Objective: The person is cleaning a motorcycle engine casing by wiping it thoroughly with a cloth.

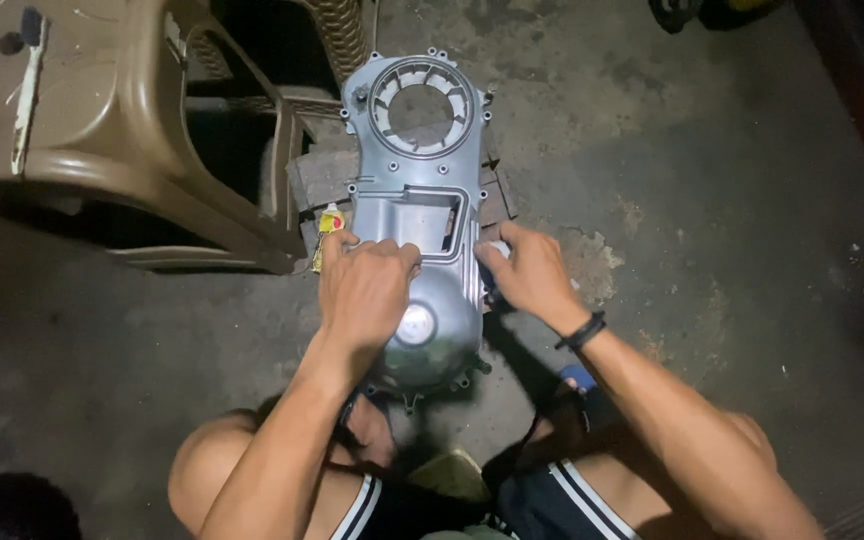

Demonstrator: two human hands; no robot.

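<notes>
Grey cast-metal engine cover (414, 180): lying flat on stone blocks (320, 172) on the concrete floor (712, 200), showing a round ribbed opening at the far end, a rectangular window mid-body, a domed near end. Left hand (367, 290) pressing down on the dome, fingers curled together. Right hand (530, 272) gripping the cover's right edge, fingers closed. Brown plastic chair (132, 120) standing left of the cover.
</notes>
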